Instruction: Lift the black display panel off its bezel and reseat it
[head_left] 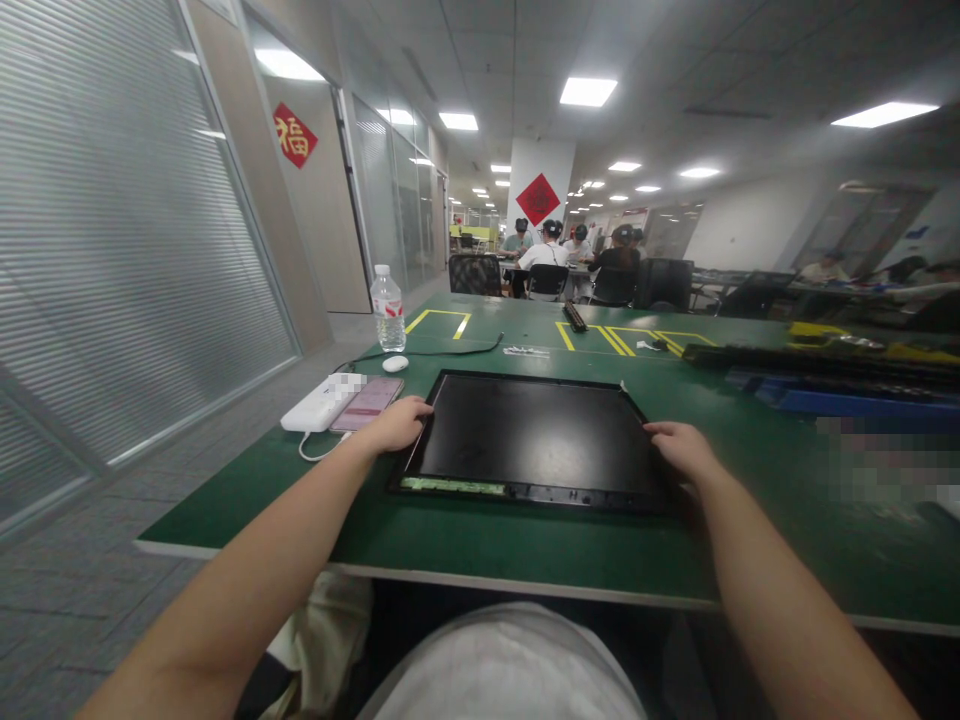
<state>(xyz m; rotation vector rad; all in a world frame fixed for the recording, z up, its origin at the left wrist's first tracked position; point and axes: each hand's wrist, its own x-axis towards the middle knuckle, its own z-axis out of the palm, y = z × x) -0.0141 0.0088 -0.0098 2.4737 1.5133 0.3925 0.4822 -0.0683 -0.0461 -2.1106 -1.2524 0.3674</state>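
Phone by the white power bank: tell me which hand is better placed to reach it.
Left, most likely. The left hand is at the near side of the phone, on the left edge of the black panel. The right hand is at the panel's opposite edge.

The flat black rectangular screen panel [532, 425] has a smooth face with a soft gloss. The wide green table top [495, 545] looks smooth and slightly shiny, and the clear cylindrical bottle [388, 325] is of glossy, transparent plastic.
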